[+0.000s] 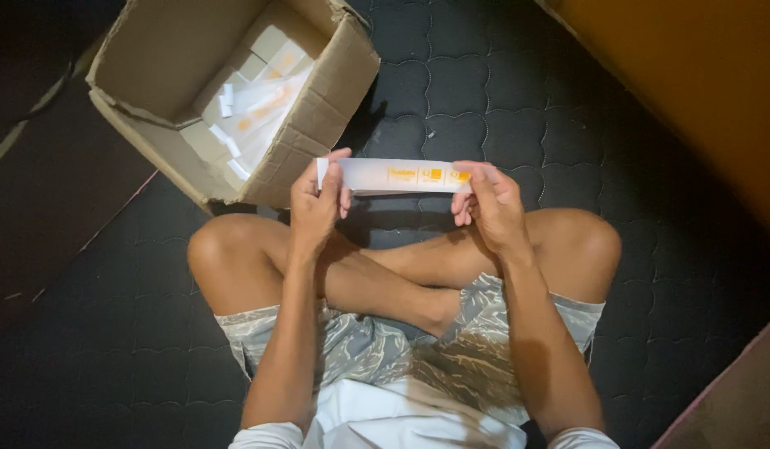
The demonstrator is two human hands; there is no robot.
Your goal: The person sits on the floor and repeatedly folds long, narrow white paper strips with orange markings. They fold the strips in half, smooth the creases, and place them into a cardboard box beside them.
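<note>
White card with orange print, the long flat carton (397,175) is held level above crossed legs, the left hand (316,204) pinching one end in its grip, the right hand (487,204) pinching the other. Under it lies a dark quilted mattress (501,91). A cardboard box (318,116) of similar cartons stands just beyond; an orange wall (701,75) rises on the right.

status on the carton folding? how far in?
Done: nothing finished shows on the dark quilted mat. In hand: the left hand and right hand grip the two ends of one flat white carton blank with orange print. Left: the open brown cardboard box holds a pile of similar flat white blanks.
</note>
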